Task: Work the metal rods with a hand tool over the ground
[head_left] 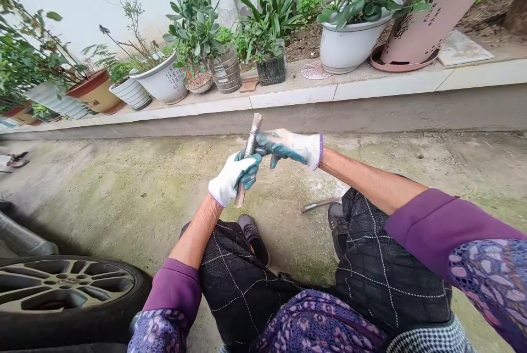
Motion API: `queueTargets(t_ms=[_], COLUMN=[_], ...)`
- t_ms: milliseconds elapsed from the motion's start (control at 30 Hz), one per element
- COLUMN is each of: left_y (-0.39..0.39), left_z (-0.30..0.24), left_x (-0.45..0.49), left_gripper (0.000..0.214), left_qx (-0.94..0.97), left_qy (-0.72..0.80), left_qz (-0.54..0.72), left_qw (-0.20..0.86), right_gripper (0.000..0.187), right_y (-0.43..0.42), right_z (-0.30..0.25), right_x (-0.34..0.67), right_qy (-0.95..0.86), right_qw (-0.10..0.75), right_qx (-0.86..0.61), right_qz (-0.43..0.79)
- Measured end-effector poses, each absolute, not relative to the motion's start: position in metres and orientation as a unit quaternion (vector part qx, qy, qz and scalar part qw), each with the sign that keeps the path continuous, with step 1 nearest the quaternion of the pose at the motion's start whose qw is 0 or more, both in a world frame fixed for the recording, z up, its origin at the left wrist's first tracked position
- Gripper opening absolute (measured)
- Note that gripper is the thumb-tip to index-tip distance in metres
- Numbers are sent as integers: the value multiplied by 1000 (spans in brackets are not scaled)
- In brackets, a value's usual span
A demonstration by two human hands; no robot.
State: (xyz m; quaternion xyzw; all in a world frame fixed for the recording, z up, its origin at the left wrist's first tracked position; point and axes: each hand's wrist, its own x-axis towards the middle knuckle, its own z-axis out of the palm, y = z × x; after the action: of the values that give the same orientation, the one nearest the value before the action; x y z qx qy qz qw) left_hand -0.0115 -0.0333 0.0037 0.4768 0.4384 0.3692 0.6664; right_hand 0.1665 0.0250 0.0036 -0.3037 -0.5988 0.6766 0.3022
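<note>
My left hand, in a white glove with a teal coated palm, is closed around a short wooden stick. The stick stands at a tilt, its middle wrapped in something silvery with a ribbed look. Beside its upper part is my right hand, gloved the same way, its fingers reaching to the wrapped part and one finger hanging apart below. Whether the right fingertips pinch anything is hard to see. On the ground near the right shoe lies another stick with a silvery end.
Several potted plants line a tiled ledge ahead, among them a white pot and a pink pot. A car wheel is close at the lower left. Dark tools lie at the far left on the concrete ground.
</note>
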Motion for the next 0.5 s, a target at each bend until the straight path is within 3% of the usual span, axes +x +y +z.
queueTargets(t_ms=[100,233,367,500], left_y=[-32,-34,-37,-37], left_z=[2,7,18,25], left_x=[-16,-18,-16,-17], left_gripper=[31,37,50,45], left_qx=[469,452,431,395], left_qy=[438,422,408,366], left_qz=[395,410,435,432], left_qw=[657,670,677,724], right_gripper=[40,22,9,18], right_y=[20,18,18,23], right_z=[-2,3,4,-1], right_x=[165,165,162,157], right_qy=[-611,-595,-644,-709], right_qw=[260,282,304,327], right_qx=[-314,-401,-381,-348], right_qz=[679,638,590,518])
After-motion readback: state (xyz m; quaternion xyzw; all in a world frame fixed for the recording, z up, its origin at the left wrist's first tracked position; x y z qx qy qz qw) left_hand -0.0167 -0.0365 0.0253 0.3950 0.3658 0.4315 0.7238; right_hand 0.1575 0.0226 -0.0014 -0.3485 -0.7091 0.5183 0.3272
